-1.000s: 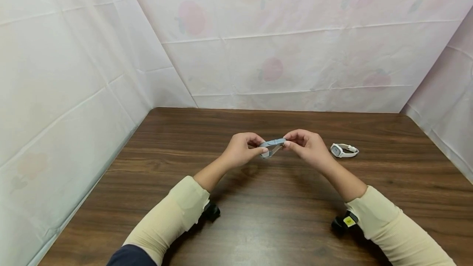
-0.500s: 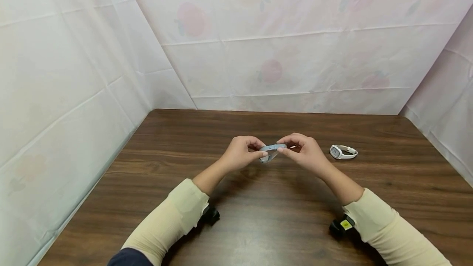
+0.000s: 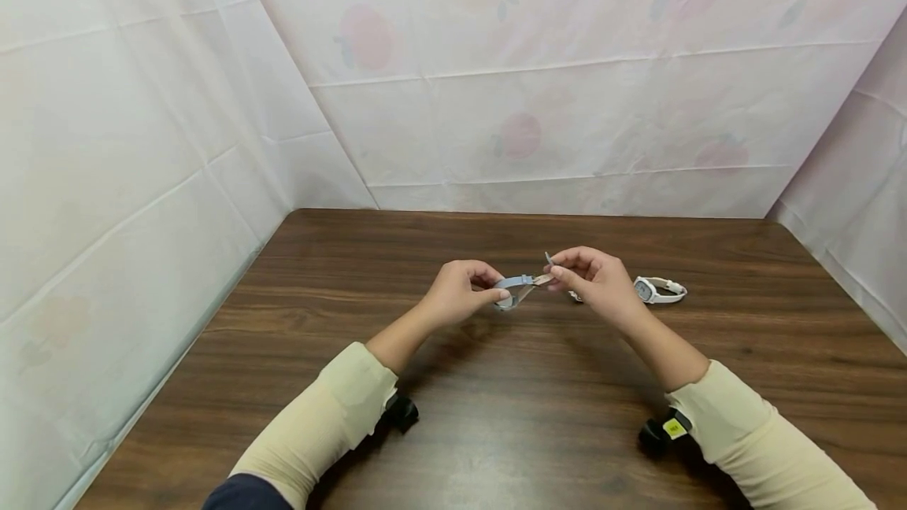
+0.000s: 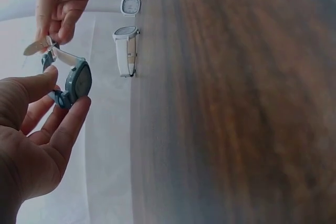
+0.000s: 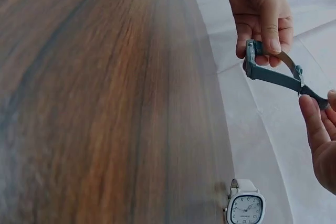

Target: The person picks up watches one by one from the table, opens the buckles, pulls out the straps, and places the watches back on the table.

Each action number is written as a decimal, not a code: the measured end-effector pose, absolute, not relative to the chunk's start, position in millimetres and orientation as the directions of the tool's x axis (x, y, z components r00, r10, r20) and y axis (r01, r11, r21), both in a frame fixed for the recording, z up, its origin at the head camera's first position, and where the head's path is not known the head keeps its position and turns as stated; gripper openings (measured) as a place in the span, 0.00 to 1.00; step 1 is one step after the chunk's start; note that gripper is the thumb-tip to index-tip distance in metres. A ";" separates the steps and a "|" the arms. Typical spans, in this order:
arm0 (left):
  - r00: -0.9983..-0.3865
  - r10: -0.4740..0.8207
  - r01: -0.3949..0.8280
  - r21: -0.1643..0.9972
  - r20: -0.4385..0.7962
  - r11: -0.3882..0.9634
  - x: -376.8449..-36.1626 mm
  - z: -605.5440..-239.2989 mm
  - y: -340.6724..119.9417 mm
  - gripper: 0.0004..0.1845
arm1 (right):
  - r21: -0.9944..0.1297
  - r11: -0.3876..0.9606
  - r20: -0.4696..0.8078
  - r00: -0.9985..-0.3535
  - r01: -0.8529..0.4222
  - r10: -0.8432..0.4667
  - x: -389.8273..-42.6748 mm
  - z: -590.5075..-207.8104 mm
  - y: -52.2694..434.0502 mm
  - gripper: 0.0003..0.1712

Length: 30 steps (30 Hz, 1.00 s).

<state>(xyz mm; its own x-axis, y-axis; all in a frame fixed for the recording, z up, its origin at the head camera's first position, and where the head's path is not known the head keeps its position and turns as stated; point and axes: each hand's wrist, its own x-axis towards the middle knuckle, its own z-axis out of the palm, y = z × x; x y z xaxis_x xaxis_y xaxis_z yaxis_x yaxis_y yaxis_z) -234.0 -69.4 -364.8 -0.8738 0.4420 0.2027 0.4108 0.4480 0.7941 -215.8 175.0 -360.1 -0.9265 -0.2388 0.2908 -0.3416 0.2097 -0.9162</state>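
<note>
— While the blue-grey watch (image 3: pixel 514 290) hangs above the table (image 3: pixel 496 415) at centre, who holds it?
— Left hand (image 3: pixel 459 293) pinches its case, right hand (image 3: pixel 595 282) its strap.
— Anything at three o'clock?
— One white watch (image 3: pixel 659 289) overhead; the left wrist shows a second white watch (image 4: pixel 126 51).

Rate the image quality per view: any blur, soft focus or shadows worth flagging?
Head view: evenly lit and sharp, with soft arm shadows on the table. Left wrist view: the near left hand and wood grain are blurred; the blue watch is fairly clear. Right wrist view: the tabletop is smeared, but the white watch dial is crisp and the right hand is cropped.
</note>
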 end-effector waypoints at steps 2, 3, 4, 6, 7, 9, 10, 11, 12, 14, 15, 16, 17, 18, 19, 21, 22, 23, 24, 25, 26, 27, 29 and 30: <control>-0.869 0.450 0.417 0.791 0.203 0.448 -234.7 -365.5 -70.0 0.06 | -0.908 0.208 0.309 -0.916 -0.364 -0.255 -215.5 -359.9 175.6 0.15; -0.865 0.458 0.425 0.788 0.206 0.447 -235.0 -365.8 -70.3 0.06 | -0.901 0.213 0.319 -0.911 -0.377 -0.262 -215.2 -359.8 175.6 0.16; -0.862 0.463 0.429 0.785 0.207 0.447 -235.2 -365.9 -70.3 0.06 | -0.894 0.216 0.332 -0.904 -0.393 -0.269 -214.6 -359.4 175.6 0.17; -0.856 0.476 0.432 0.784 0.201 0.446 -235.3 -366.0 -70.4 0.07 | -0.886 0.203 0.354 -0.892 -0.416 -0.282 -213.9 -358.5 175.0 0.18; -0.855 0.481 0.430 0.784 0.195 0.447 -235.3 -366.1 -70.4 0.06 | -0.889 0.184 0.360 -0.888 -0.419 -0.286 -213.7 -358.0 174.6 0.18; -0.851 0.493 0.425 0.788 0.181 0.445 -234.9 -365.7 -70.4 0.06 | -0.900 0.139 0.363 -0.886 -0.414 -0.289 -213.6 -356.6 173.3 0.17; -0.851 0.496 0.420 0.791 0.174 0.445 -234.6 -365.4 -70.2 0.06 | -0.907 0.114 0.360 -0.887 -0.405 -0.289 -213.5 -355.8 172.6 0.16; -0.849 0.501 0.418 0.793 0.168 0.443 -234.1 -364.9 -70.0 0.06 | -0.915 0.088 0.354 -0.890 -0.393 -0.287 -213.5 -355.0 171.8 0.16; -0.848 0.504 0.417 0.794 0.165 0.443 -233.7 -364.4 -69.8 0.06 | -0.924 0.060 0.346 -0.894 -0.377 -0.285 -213.5 -354.3 171.1 0.16; -0.844 0.511 0.420 0.793 0.163 0.442 -233.1 -363.4 -68.8 0.07 | -0.936 0.010 0.335 -0.899 -0.352 -0.282 -213.5 -353.3 169.6 0.15; -0.842 0.515 0.423 0.792 0.163 0.441 -232.9 -362.9 -68.2 0.07 | -0.940 -0.013 0.330 -0.901 -0.341 -0.281 -213.4 -352.9 168.7 0.15; -0.839 0.519 0.426 0.792 0.164 0.438 -233.1 -362.7 -67.3 0.08 | -0.943 -0.036 0.328 -0.902 -0.331 -0.281 -213.3 -352.6 167.8 0.14; -0.835 0.524 0.430 0.791 0.165 0.435 -233.3 -362.4 -66.3 0.08 | -0.945 -0.057 0.325 -0.903 -0.323 -0.282 -213.2 -352.4 166.9 0.14; -0.833 0.528 0.433 0.791 0.167 0.432 -233.8 -362.3 -65.2 0.09 | -0.946 -0.076 0.324 -0.902 -0.316 -0.284 -213.2 -352.5 166.0 0.14; -0.828 0.534 0.436 0.792 0.169 0.426 -234.1 -362.1 -63.9 0.10 | -0.946 -0.091 0.324 -0.902 -0.311 -0.285 -213.1 -352.5 165.0 0.14; -0.822 0.541 0.442 0.798 0.177 0.410 -234.1 -361.2 -61.4 0.10 | -0.947 -0.101 0.322 -0.902 -0.306 -0.287 -212.6 -352.5 163.1 0.13; -0.820 0.542 0.445 0.800 0.184 0.402 -234.0 -360.8 -60.2 0.11 | -0.946 -0.100 0.323 -0.901 -0.307 -0.290 -212.4 -352.7 162.5 0.13; -0.819 0.541 0.447 0.803 0.191 0.393 -233.3 -359.8 -59.2 0.11 | -0.947 -0.097 0.322 -0.901 -0.307 -0.292 -212.1 -353.0 161.7 0.13; -0.819 0.538 0.448 0.807 0.199 0.384 -233.0 -359.2 -58.1 0.12 | -0.947 -0.093 0.322 -0.900 -0.309 -0.294 -211.8 -353.2 161.2 0.14; -0.818 0.537 0.450 0.811 0.206 0.374 -232.5 -358.3 -57.2 0.12 | -0.947 -0.087 0.322 -0.899 -0.311 -0.296 -211.3 -353.3 160.8 0.14; -0.818 0.535 0.449 0.816 0.212 0.364 -231.9 -357.3 -56.5 0.13 | -0.946 -0.081 0.322 -0.898 -0.313 -0.299 -210.8 -353.5 160.4 0.14; -0.819 0.533 0.447 0.819 0.213 0.359 -231.5 -356.5 -55.9 0.12 | -0.946 -0.074 0.322 -0.897 -0.314 -0.303 -210.3 -353.6 160.3 0.14; -0.821 0.530 0.437 0.830 0.212 0.346 -231.0 -354.7 -55.0 0.10 | -0.947 -0.072 0.320 -0.896 -0.314 -0.308 -209.5 -354.1 160.0 0.14; -0.823 0.528 0.434 0.832 0.210 0.345 -231.1 -354.1 -54.5 0.08 | -0.947 -0.073 0.321 -0.895 -0.314 -0.310 -209.1 -354.2 159.9 0.14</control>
